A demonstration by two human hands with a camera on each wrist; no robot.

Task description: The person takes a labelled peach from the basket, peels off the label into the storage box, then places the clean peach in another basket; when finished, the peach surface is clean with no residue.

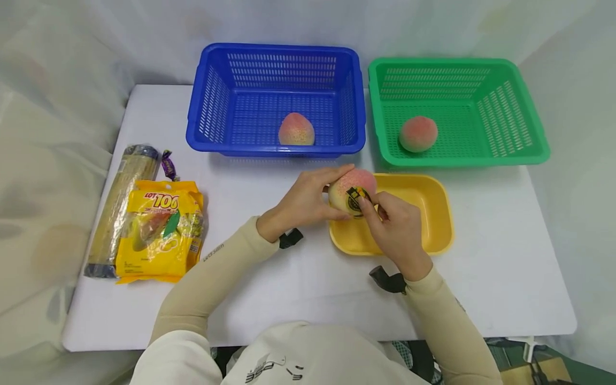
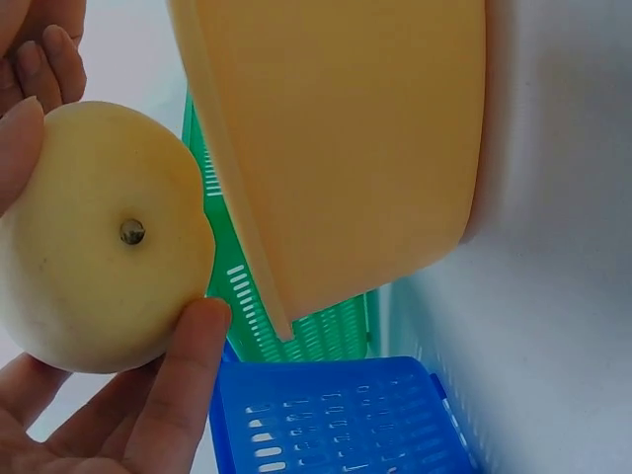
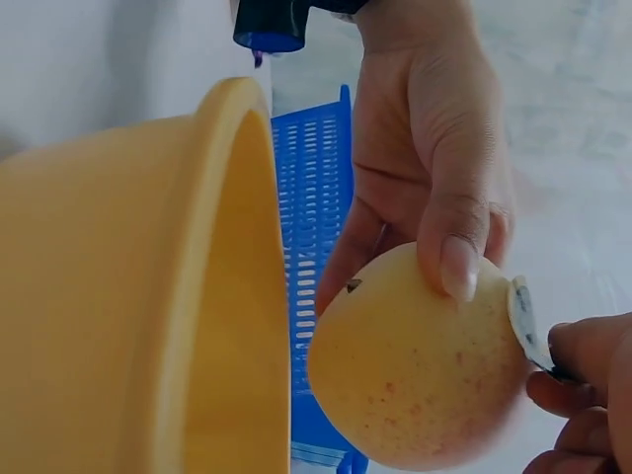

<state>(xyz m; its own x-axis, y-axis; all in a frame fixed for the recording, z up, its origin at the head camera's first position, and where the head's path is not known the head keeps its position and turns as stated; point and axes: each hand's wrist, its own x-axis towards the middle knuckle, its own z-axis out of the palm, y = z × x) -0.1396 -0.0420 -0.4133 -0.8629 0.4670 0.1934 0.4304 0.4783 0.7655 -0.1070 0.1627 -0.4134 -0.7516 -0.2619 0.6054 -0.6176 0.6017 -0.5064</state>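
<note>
Held in the left hand (image 1: pixel 302 203): a peach (image 1: pixel 350 190), cupped from its left side, thumb over the top and fingers under, lifted just above the near-left rim of the yellow tray (image 1: pixel 433 224). Pinched by the right hand (image 1: pixel 397 230): the edge of a dark sticker (image 1: pixel 357 198) on the peach's front, thumb and forefinger clenched on its peeling corner, seen lifted off the skin in the right wrist view (image 3: pixel 521 314). Sticker directly ahead of the right grip, between both hands; peach roundish, no marked long axis, stem dimple turned toward the left palm (image 2: pixel 131 232). Right hand nearer the sticker, left hand nearer the fruit's body.

Peach skin matte, pale yellow blushing pink, finely speckled. Tray smooth, glossy plastic with rounded corners. Beyond the hands, a blue basket (image 1: pixel 207 101) and a green basket (image 1: pixel 524 128), both slotted plastic, each with one peach inside. Far to the left on the white desk (image 1: pixel 289 289): a crinkly yellow snack bag (image 1: pixel 161 235) and a long wrapped roll (image 1: pixel 120 203).
</note>
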